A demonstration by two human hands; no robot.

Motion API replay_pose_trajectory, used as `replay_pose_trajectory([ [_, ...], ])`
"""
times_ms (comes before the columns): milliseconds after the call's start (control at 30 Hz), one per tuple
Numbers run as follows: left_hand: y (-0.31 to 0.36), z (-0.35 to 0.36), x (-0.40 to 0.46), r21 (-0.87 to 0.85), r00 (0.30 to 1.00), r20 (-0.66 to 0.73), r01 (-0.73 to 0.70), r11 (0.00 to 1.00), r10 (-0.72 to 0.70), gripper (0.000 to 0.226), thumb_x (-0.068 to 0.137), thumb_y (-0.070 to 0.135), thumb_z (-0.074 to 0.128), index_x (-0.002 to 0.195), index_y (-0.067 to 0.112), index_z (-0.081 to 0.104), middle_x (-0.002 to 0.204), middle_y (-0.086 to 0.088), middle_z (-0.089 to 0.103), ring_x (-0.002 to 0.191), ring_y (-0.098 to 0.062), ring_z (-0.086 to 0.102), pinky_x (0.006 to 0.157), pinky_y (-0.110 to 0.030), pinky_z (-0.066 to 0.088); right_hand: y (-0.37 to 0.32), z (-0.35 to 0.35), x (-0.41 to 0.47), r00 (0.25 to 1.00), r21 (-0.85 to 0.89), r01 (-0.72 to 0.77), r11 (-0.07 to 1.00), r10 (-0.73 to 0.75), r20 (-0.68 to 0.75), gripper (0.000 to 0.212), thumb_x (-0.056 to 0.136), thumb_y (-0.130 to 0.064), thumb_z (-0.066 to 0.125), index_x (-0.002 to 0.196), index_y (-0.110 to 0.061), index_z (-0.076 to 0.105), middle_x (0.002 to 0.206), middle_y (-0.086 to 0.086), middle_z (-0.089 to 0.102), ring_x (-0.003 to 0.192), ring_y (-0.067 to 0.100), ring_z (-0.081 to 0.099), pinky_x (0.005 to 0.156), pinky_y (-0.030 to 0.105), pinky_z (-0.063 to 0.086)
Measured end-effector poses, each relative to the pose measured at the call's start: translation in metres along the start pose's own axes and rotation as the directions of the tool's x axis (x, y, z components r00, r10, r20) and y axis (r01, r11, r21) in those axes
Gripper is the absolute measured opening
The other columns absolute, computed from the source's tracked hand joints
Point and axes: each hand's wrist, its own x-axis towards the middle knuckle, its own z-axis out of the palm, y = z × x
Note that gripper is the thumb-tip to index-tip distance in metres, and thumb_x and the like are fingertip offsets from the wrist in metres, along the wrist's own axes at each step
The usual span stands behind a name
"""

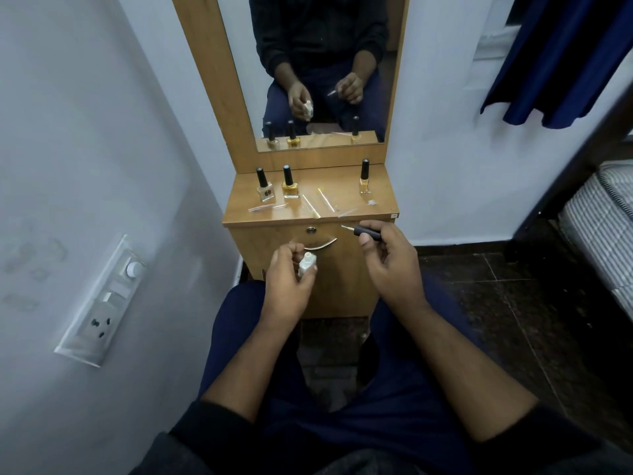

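Right hand point(390, 265) pinches the brush cap point(368, 232), bristles pointing left toward the open bottle point(307, 265) that the left hand point(286, 286) grips.

Wooden dresser top point(342, 217), frame centre: beige bottle point(264, 190) and yellow bottle point(290, 188) upright left, pale bottle point(364, 182) right; thin sticks point(326, 199) lie flat.

Left grip point(286, 286) hides half the white bottle point(307, 264); the bed point(603, 214) runs off the right edge.
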Motion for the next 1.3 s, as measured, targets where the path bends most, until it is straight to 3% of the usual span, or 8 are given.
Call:
replay_pose_trajectory([
  [67,0.001,0.000,0.000,0.023,0.999,0.032,0.004,1.000,-0.005,0.029,0.093,0.012,0.074,0.121,0.014,0.066,0.117,0.001,0.057,0.099,-0.005,0.059,0.084,-0.019,0.051,-0.002,-0.001,-0.003,1.000,-0.002,0.009,1.000,-0.009,0.005,0.022,0.104,-0.017,0.060,0.124,-0.012,0.067,0.114,-0.005,0.068,0.106,0.006,0.065,0.084,0.024,0.055],
  [167,0.000,0.001,0.000,0.029,0.999,0.047,-0.014,0.999,0.012,0.024,0.092,0.013,0.077,0.114,0.018,0.070,0.112,0.005,0.057,0.096,0.003,0.056,0.079,-0.008,0.045,-0.003,-0.002,-0.004,1.000,-0.002,0.011,1.000,-0.011,-0.006,0.021,0.103,-0.015,0.060,0.124,-0.012,0.067,0.114,-0.005,0.068,0.104,0.005,0.065,0.083,0.023,0.054],
  [333,-0.003,0.003,0.003,-0.058,0.999,0.031,0.024,0.998,-0.022,0.018,0.091,0.016,0.077,0.107,0.018,0.070,0.108,0.007,0.065,0.095,-0.003,0.062,0.078,-0.018,0.051,-0.002,-0.003,-0.004,1.000,-0.016,0.003,1.000,-0.003,-0.009,0.022,0.103,-0.014,0.060,0.124,-0.015,0.067,0.114,-0.005,0.067,0.103,0.004,0.064,0.083,0.021,0.054],
  [467,-0.004,0.001,0.003,-0.128,0.996,0.055,0.076,0.989,-0.069,0.019,0.091,0.013,0.077,0.106,0.022,0.070,0.101,0.011,0.071,0.091,0.002,0.063,0.075,-0.013,0.050,-0.001,-0.003,-0.004,1.000,-0.038,-0.008,0.999,0.008,-0.003,0.023,0.103,-0.013,0.060,0.125,-0.016,0.066,0.114,-0.007,0.066,0.102,0.001,0.062,0.083,0.022,0.054],
  [700,-0.004,0.001,0.004,-0.147,0.998,0.061,0.035,0.989,-0.026,0.021,0.090,0.008,0.077,0.107,0.019,0.071,0.104,0.010,0.071,0.095,0.004,0.063,0.076,-0.009,0.048,-0.002,-0.003,-0.004,0.999,-0.030,-0.032,0.999,0.033,0.004,0.022,0.102,-0.014,0.061,0.124,-0.016,0.066,0.113,-0.009,0.068,0.102,0.006,0.064,0.082,0.025,0.057],
  [933,-0.006,0.000,0.005,-0.159,0.997,0.070,0.026,0.987,-0.015,0.022,0.088,0.009,0.080,0.105,0.020,0.072,0.102,0.007,0.072,0.094,-0.004,0.067,0.075,-0.013,0.053,-0.008,0.000,-0.006,0.998,0.050,-0.024,0.998,0.021,0.051,0.012,0.102,-0.014,0.062,0.111,-0.011,0.070,0.100,-0.008,0.073,0.095,0.007,0.069,0.075,0.017,0.051],
  [1133,-0.011,0.002,0.007,-0.168,0.996,0.089,0.009,0.986,0.006,0.025,0.085,0.007,0.081,0.103,0.022,0.072,0.102,0.003,0.072,0.093,-0.012,0.069,0.079,-0.031,0.060,-0.004,0.002,-0.007,0.995,0.034,-0.028,0.999,0.024,0.098,0.009,0.103,-0.020,0.062,0.105,-0.017,0.071,0.090,-0.005,0.072,0.073,0.019,0.063,0.061,0.036,0.050],
  [1300,-0.010,0.003,0.006,-0.165,0.994,0.096,-0.028,0.986,0.044,0.025,0.084,0.004,0.081,0.100,0.021,0.073,0.101,0.002,0.069,0.089,-0.015,0.067,0.076,-0.032,0.058,-0.002,0.003,-0.009,0.986,-0.008,-0.007,1.000,0.009,0.169,0.009,0.102,-0.020,0.062,0.103,-0.018,0.071,0.086,-0.006,0.069,0.068,0.014,0.058,0.058,0.029,0.046],
])
